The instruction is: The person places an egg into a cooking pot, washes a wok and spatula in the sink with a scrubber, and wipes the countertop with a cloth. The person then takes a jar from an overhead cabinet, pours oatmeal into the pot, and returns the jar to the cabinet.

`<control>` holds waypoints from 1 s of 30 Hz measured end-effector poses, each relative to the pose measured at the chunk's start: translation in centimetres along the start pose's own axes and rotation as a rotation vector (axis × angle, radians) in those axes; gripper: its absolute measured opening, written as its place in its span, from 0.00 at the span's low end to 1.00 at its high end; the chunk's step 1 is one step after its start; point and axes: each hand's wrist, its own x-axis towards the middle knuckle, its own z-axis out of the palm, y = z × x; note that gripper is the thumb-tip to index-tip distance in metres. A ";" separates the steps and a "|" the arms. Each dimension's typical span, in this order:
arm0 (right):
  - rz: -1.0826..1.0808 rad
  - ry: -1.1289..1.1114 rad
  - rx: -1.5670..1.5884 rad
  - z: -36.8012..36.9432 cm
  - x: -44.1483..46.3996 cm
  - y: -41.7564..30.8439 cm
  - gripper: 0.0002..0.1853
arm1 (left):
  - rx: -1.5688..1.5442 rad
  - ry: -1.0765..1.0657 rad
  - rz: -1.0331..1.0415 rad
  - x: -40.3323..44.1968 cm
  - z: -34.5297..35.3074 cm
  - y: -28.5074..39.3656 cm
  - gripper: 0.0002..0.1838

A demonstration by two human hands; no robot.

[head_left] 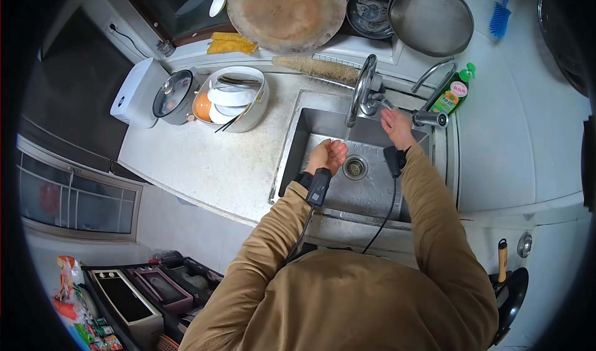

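My left hand (327, 157) is over the steel sink (335, 200), palm up, its fingers a little curled and nothing in it. It is just below and left of the spout of the curved faucet (362, 93), where a thin stream of water shows. My right hand (397, 126) is raised at the back right of the sink, fingers loosely bent and apart. Its fingertips are at the faucet's lever (386, 103); whether they touch it is hard to tell. The drain (355, 167) lies below and between the hands. Both wrists wear black devices with cables.
A white basin (256, 115) of dishes and a lidded pot (172, 96) stand on the left counter. Behind the sink are a second, thinner faucet (434, 72), a green soap bottle (451, 91), a round board (285, 9) and a pan (430, 19). A blue brush (499, 19) hangs at the right.
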 end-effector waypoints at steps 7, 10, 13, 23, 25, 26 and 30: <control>0.399 -0.313 0.357 3.8 -8.3 6.6 0.15 | -0.089 -0.044 0.006 3.6 -0.4 -0.6 0.19; 0.476 -0.443 0.361 6.1 -10.6 7.1 0.18 | -0.111 -0.240 0.148 7.2 -1.3 -1.8 0.21; 0.474 -0.477 0.356 6.6 -10.9 7.5 0.20 | -0.130 -0.367 0.172 12.0 -3.4 -1.9 0.22; 0.065 -0.546 -0.415 6.3 -11.6 8.1 0.45 | 0.298 -0.050 0.508 8.5 1.5 -6.6 0.36; 0.065 -0.514 -0.440 5.3 -10.0 9.3 0.47 | 0.274 -0.357 0.264 14.3 -0.5 -9.0 0.34; 0.064 -0.510 -0.489 4.5 -9.3 9.5 0.48 | 0.276 -0.372 0.254 13.8 -0.4 -8.3 0.34; 0.333 -0.615 -0.344 4.9 -14.1 7.1 0.44 | 0.320 -0.074 0.332 4.4 2.2 -2.9 0.35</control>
